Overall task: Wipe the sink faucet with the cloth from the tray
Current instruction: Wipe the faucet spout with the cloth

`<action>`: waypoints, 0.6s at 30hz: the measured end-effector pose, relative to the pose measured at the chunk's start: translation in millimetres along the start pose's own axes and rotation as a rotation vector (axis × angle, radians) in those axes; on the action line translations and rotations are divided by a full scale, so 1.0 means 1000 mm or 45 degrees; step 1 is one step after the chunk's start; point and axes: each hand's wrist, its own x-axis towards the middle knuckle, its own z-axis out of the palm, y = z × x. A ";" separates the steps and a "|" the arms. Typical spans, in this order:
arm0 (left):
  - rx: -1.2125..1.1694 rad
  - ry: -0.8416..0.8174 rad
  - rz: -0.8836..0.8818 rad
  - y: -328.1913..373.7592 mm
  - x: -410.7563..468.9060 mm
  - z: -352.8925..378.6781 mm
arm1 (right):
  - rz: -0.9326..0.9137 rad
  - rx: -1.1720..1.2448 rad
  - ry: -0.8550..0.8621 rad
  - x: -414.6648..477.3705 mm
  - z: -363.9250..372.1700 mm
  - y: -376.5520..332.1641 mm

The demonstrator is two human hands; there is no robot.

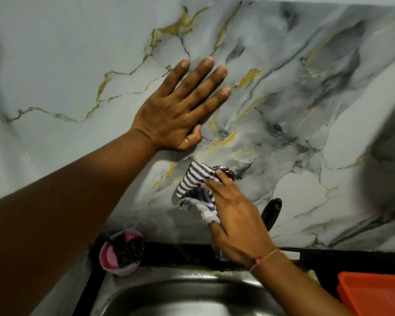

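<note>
My right hand (236, 221) grips a striped white and dark blue cloth (196, 190) and presses it against the faucet (227, 173), whose chrome base shows at the wall just past my fingertips. Most of the faucet body is hidden under the cloth and my hand. A black lever handle (271, 213) sticks out to the right of my hand. My left hand (180, 108) lies flat against the marble-pattern wall above, fingers spread, holding nothing. The orange tray (374, 293) sits at the lower right with only its corner in view.
The steel sink (173, 295) lies below at the bottom centre. A pink bowl (121, 254) with a dark scrubber stands on the black counter ledge at the sink's left rear corner. The marble-pattern wall (306, 110) fills the upper view.
</note>
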 end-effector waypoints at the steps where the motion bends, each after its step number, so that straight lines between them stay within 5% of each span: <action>1: 0.000 -0.003 -0.001 0.000 -0.002 0.001 | 0.113 0.124 0.008 -0.009 0.007 -0.003; 7: 0.014 0.009 -0.003 0.000 0.003 0.002 | 1.354 1.452 0.069 -0.035 0.010 0.004; 12: 0.020 -0.001 -0.004 -0.001 0.002 0.000 | 1.245 2.389 -0.105 0.012 -0.008 0.033; 18: 0.026 0.012 -0.002 -0.001 0.002 0.001 | 1.121 2.514 -0.144 0.009 0.017 0.036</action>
